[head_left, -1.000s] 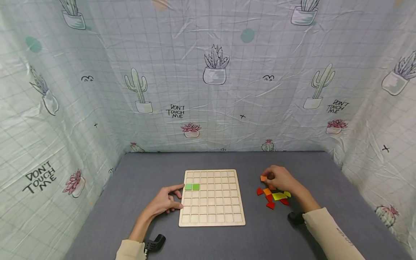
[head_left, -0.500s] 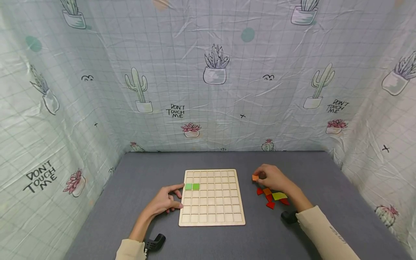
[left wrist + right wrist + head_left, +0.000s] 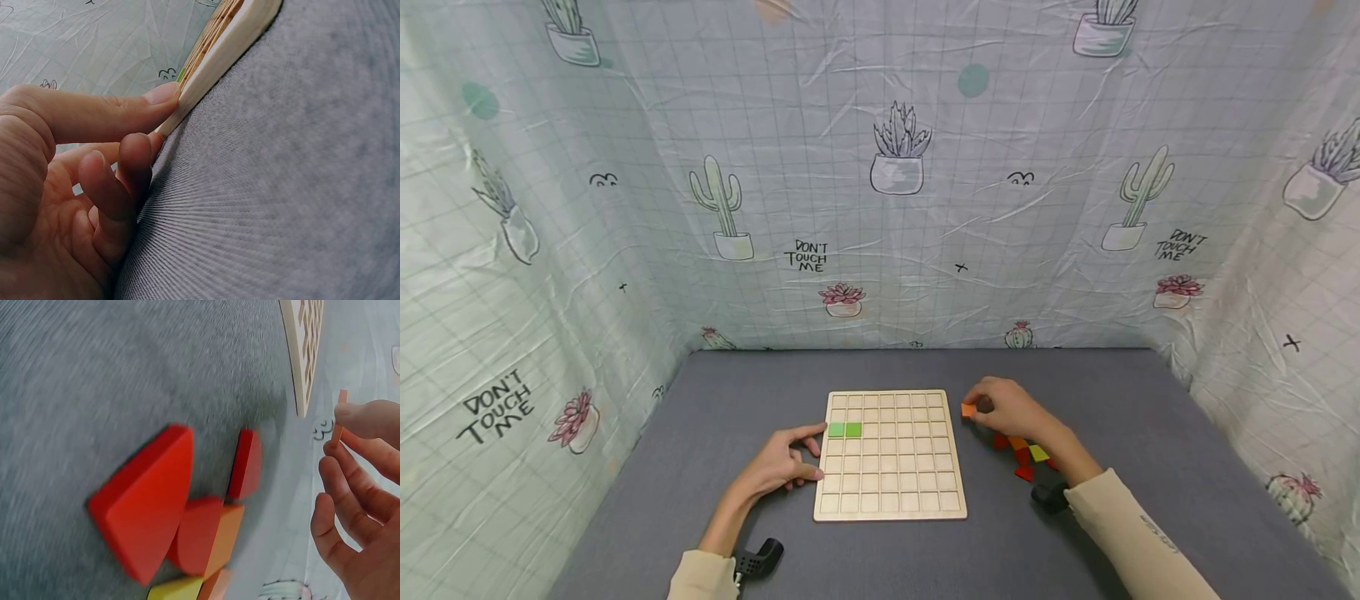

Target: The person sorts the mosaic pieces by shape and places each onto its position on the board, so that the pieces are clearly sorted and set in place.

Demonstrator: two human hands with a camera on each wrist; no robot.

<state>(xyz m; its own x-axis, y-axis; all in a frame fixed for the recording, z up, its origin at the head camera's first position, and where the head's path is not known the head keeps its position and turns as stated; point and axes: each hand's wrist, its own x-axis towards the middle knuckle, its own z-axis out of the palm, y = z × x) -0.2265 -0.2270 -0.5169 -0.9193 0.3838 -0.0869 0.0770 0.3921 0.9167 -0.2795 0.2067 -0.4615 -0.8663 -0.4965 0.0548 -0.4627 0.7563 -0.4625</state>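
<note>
At its left edge, the pale wooden grid board (image 3: 880,483) is touched by my left hand (image 3: 775,463), the thumb and index finger set apart along the rim. In the left wrist view the left thumb (image 3: 125,115) lies against the board's side (image 3: 225,59). A light green tile (image 3: 837,430) and a darker green tile (image 3: 853,430) lie side by side in the board's grid. Just right of the board, my right hand (image 3: 1011,408) pinches an orange square tile (image 3: 968,411) between thumb and fingers, above the table; the right wrist view shows this tile (image 3: 338,432) edge-on.
Under and beside the right forearm lie loose pieces: red pieces (image 3: 1023,472), an orange one (image 3: 1017,443) and a yellow one (image 3: 1039,453), partly covered by the arm. The grey table (image 3: 895,562) meets a patterned cloth (image 3: 775,317) hanging at its back and sides.
My right hand has moved left with the orange tile, from over the loose pieces to beside the board. My left hand has stayed at the board's edge.
</note>
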